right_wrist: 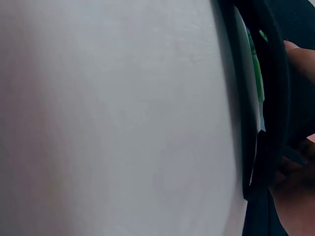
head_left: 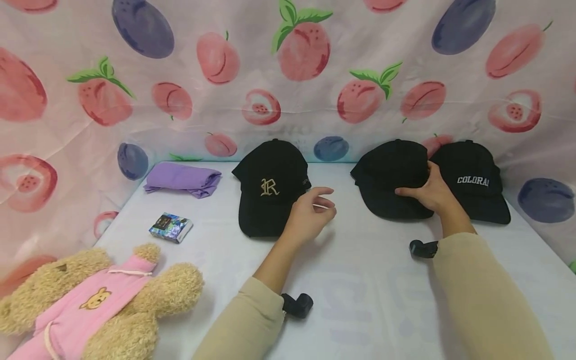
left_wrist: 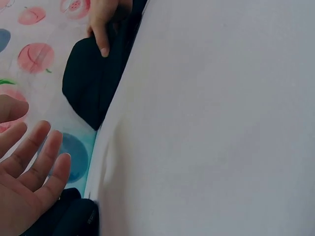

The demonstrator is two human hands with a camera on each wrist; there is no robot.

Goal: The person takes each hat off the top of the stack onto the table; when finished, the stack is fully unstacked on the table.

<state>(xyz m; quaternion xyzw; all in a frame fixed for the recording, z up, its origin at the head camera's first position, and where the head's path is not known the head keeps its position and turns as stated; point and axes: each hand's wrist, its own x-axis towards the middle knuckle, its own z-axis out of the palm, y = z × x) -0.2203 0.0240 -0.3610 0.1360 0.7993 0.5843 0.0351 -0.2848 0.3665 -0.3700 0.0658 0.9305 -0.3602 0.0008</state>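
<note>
My right hand (head_left: 433, 191) grips a plain black baseball cap (head_left: 388, 172) by its right side, the thumb laid across the front. In the right wrist view the rim of this cap (right_wrist: 276, 93) stands on edge, close over the white surface. My left hand (head_left: 309, 214) is beside a black cap with a gold R (head_left: 275, 170), fingers loosely bent and holding nothing. Its fingers (left_wrist: 37, 169) are spread in the left wrist view. Right of the gripped cap, partly behind my right hand, sits a third black cap with white lettering (head_left: 472, 162).
Folded purple cloth (head_left: 182, 178) lies at the back left, with a small blue patterned box (head_left: 171, 227) in front of it. A teddy bear in pink (head_left: 105, 300) fills the near left corner. A fruit-print curtain (head_left: 252, 60) hangs behind the white table (head_left: 360, 300).
</note>
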